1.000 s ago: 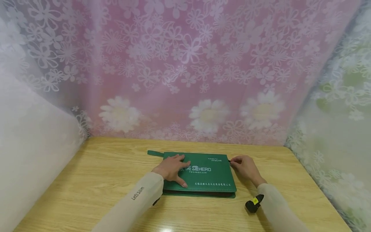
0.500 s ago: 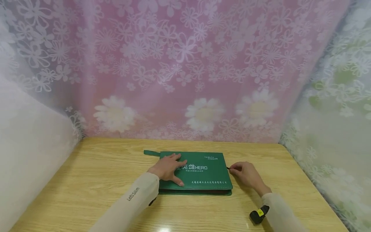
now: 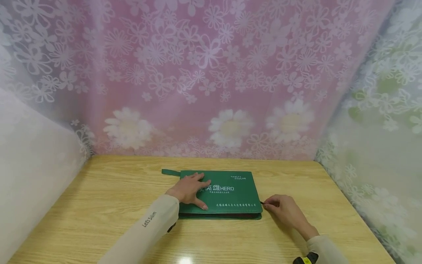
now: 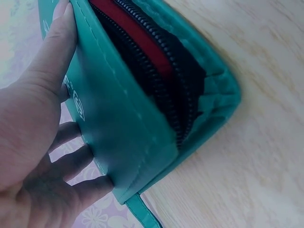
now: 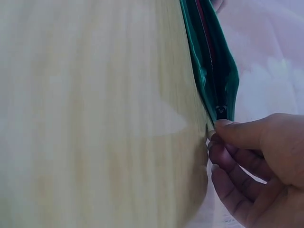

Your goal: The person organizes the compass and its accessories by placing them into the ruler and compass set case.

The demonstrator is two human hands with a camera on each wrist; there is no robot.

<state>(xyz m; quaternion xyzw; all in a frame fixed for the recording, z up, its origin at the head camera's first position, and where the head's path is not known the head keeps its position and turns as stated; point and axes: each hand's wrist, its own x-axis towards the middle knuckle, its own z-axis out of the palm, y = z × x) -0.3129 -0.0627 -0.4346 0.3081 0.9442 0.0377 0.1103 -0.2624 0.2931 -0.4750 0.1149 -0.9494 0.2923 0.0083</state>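
Note:
A green zip pouch (image 3: 242, 198) with white lettering lies flat on the table. My left hand (image 3: 187, 190) rests on its left part, fingers spread. In the left wrist view, the zipper (image 4: 147, 71) gapes along the near side, and a dark red strip shows inside. At the pouch's right side, my right hand (image 3: 287, 212) pinches the dark zipper pull (image 3: 262, 202) between thumb and forefinger. The right wrist view shows the black slider (image 5: 221, 112) just beyond my thumb, at the corner of the gap. My fingertips partly hide the pull.
A green strap (image 3: 170, 172) sticks out from the pouch's far left corner. Around the pouch spreads the wooden table (image 3: 99, 205). A pink flowered curtain (image 3: 181, 73) hangs behind it, with pale sheets on both sides.
My right hand has drawn the zipper pull along the pouch's right side, from near the far corner towards the near corner. The left hand stays on the pouch; the view has shifted slightly.

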